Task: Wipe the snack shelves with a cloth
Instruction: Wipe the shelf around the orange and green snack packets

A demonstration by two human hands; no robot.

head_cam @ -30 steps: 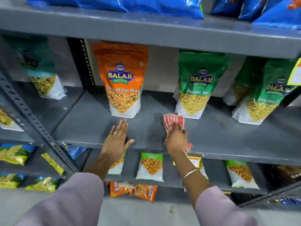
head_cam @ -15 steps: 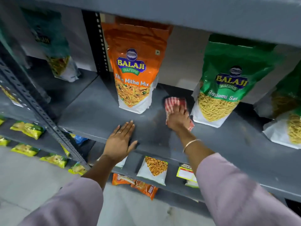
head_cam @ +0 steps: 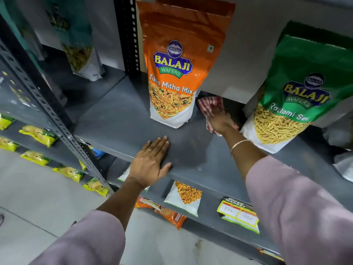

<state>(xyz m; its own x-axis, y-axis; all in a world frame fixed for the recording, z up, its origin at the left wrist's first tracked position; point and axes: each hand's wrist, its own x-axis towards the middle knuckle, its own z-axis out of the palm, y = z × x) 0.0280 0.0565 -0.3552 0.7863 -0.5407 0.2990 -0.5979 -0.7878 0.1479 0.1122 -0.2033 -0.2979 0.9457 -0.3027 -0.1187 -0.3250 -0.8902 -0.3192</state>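
— Where is your cloth?

— Your right hand [head_cam: 219, 121] presses the red-and-white checked cloth [head_cam: 210, 105] flat against the grey shelf [head_cam: 118, 119], far in toward its back edge. It lies between the orange Tikha Mitha Mix pouch [head_cam: 177, 73] and the green Ratlami Sev pouch [head_cam: 298, 96], both standing upright. Your fingers lie over the cloth, but how they are set I cannot tell; they blur there.

— And the other hand?

— Your left hand [head_cam: 150, 163] rests palm down at the shelf's front edge, fingers straight and close together, thumb out to the side over the lip. It holds nothing. A ring [head_cam: 148, 150] shows on one finger, and a bangle [head_cam: 237, 145] sits on your right wrist.

— What is below?

— On the lower shelf, a small white snack packet [head_cam: 184, 199] lies near its front edge, with a yellow price tag [head_cam: 238, 214] beside it.
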